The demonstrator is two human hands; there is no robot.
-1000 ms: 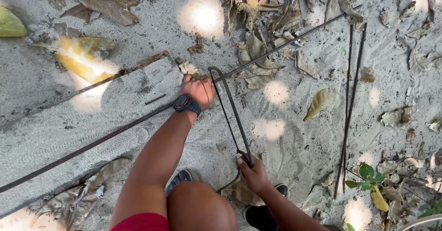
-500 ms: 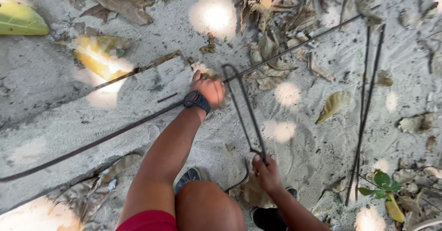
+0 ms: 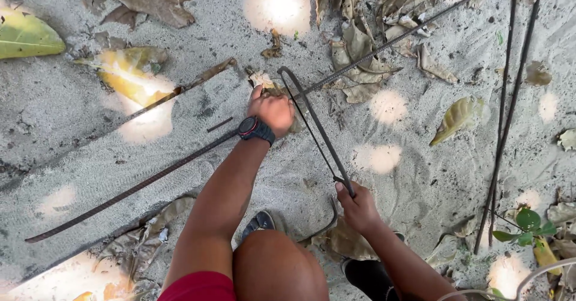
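Note:
A long ribbed steel bar [image 3: 384,42] lies diagonally across the sandy ground. My left hand [image 3: 273,110], with a black wristwatch [image 3: 255,129] on its wrist, presses down on the bar near its middle. My right hand [image 3: 355,203] grips the near handle end of a hacksaw [image 3: 315,127]. The saw's thin dark frame runs from that hand up to the bar, meeting it right beside my left hand. My bare knees fill the bottom of the view.
Two thin steel rods [image 3: 507,115] lie nearly upright on the right. A rusty flat strip [image 3: 180,89] lies left of the bar. Dry leaves [image 3: 360,49] are scattered around, a green leaf [image 3: 27,35] at far left, a small green plant [image 3: 528,223] at right.
The view has shifted slightly. Both hands keep their hold, and the saw stays across the bar with only a small shift.

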